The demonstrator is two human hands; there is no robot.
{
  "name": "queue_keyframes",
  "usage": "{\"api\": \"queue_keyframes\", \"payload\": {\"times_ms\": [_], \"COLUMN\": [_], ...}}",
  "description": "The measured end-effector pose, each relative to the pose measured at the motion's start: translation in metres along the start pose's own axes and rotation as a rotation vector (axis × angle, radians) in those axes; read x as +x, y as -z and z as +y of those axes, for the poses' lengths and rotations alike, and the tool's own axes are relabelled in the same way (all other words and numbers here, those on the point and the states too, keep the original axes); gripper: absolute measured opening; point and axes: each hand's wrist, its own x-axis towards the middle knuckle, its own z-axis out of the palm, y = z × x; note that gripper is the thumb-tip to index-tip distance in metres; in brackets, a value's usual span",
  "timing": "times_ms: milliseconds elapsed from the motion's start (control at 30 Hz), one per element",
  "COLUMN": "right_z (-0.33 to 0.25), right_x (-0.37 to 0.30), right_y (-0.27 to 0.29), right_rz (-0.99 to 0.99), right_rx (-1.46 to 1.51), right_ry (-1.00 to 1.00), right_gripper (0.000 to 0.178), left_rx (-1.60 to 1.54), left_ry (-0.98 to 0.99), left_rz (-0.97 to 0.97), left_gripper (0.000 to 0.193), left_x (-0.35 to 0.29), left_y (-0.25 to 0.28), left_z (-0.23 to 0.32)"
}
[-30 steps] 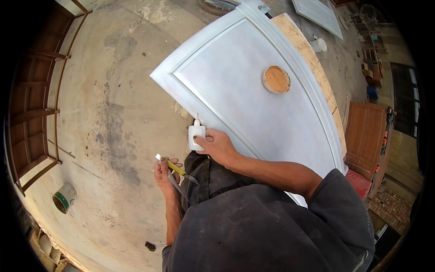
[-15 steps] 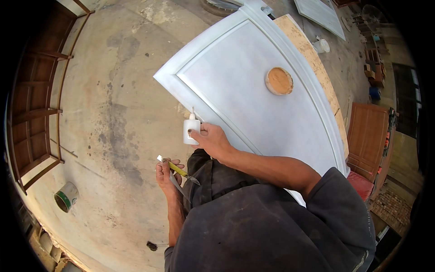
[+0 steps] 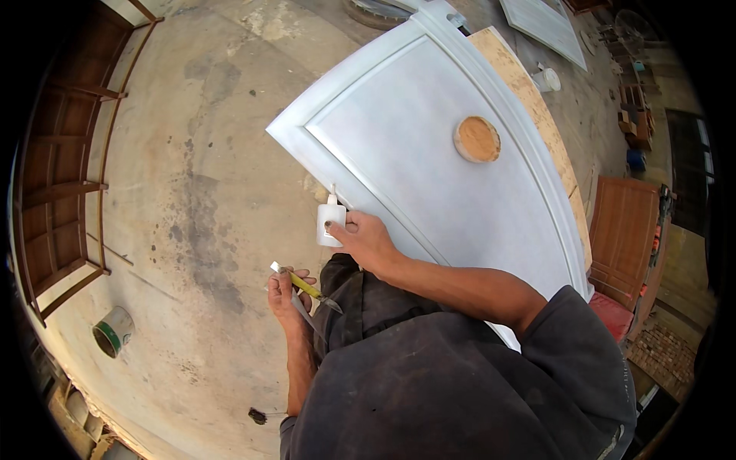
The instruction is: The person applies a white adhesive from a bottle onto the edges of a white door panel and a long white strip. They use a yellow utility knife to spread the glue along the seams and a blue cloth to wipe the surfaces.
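My right hand (image 3: 366, 244) is closed around a small white squeeze bottle (image 3: 331, 226), thumb on its side, with a narrow nozzle pointing up. The bottle is upright beside the near-left edge of a large white panel (image 3: 399, 115). Lower and to the left, my left hand (image 3: 287, 299) grips a yellow-handled tool (image 3: 305, 287) whose metal end points right; its exact kind is unclear. A small white piece (image 3: 275, 267), perhaps a cap, and a thin grey strip (image 3: 300, 308) are at the same hand. On the panel rests a round tub of tan paste (image 3: 477, 139).
A pale wooden board (image 3: 529, 88) lies under the panel's right side. A bucket (image 3: 113, 332) with a green band is on the floor at left, near a brown wooden frame (image 3: 57, 169). A white container (image 3: 547, 80) and another white panel (image 3: 544, 29) are at the far right.
The whole view has shifted slightly, so everything sits a little further right. Both hands keep the same holds on the bottle and the yellow-handled tool.
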Motion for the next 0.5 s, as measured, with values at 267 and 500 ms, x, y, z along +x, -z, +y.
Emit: {"api": "queue_keyframes", "payload": {"times_ms": [267, 500], "right_z": [-0.005, -0.013], "right_x": [0.015, 0.019], "right_y": [-0.007, -0.014], "right_rz": [-0.02, -0.013], "right_rx": [0.025, 0.05], "right_ry": [0.02, 0.031], "right_gripper": [0.039, 0.039], "left_rx": [0.025, -0.013], "left_ry": [0.01, -0.005], "left_rz": [0.033, 0.005], "left_gripper": [0.027, 0.027], "left_x": [-0.005, -0.004], "left_y": [-0.004, 0.0], "left_z": [0.009, 0.006]}}
